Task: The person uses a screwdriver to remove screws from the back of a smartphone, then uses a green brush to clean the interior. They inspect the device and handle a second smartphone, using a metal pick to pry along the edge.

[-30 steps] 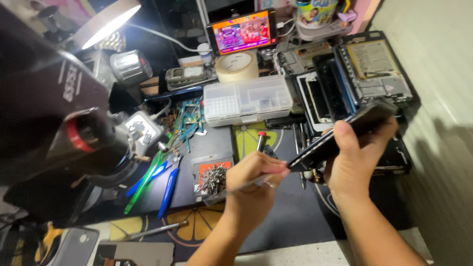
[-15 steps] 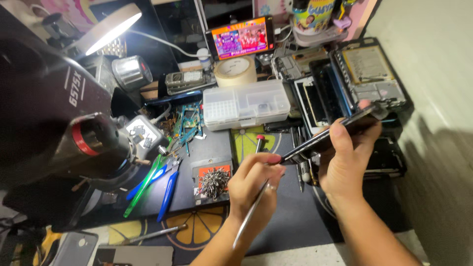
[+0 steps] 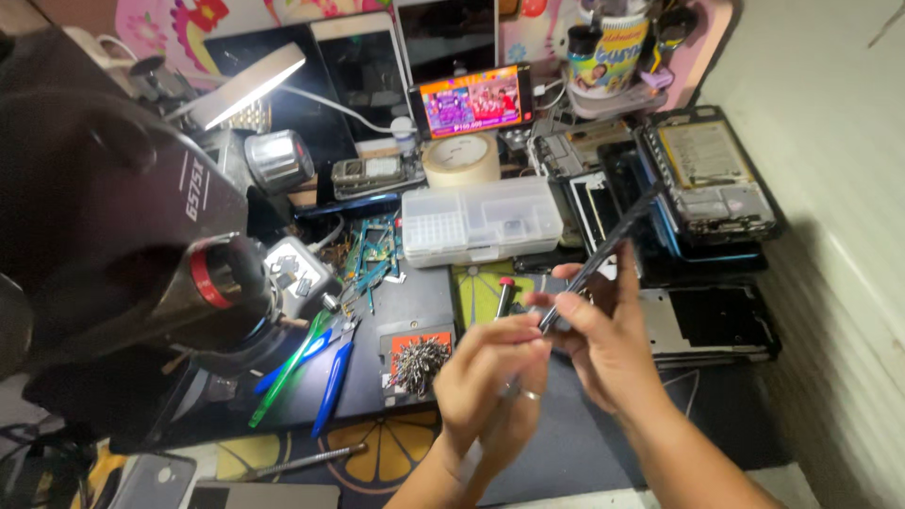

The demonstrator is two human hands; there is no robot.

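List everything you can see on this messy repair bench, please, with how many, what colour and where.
Phone: one, dark, seen edge-on, held in the right hand.
Parts organiser box: one, clear plastic, bench centre.
Tape roll: one, cream, behind the box.
Lit phone screen: one, bright, propped at the back.
Desk lamp: one, white, lit, back left.
Microscope: one, black with a red ring, left.
Screw pile: one, silvery, on a small orange tray.
Tweezers: blue and green, left of the tray; count unclear.
Opened phone bodies: several, dark, back right.
Left hand: pinching a thin tool at the phone's lower end.
Right hand: gripping the phone.
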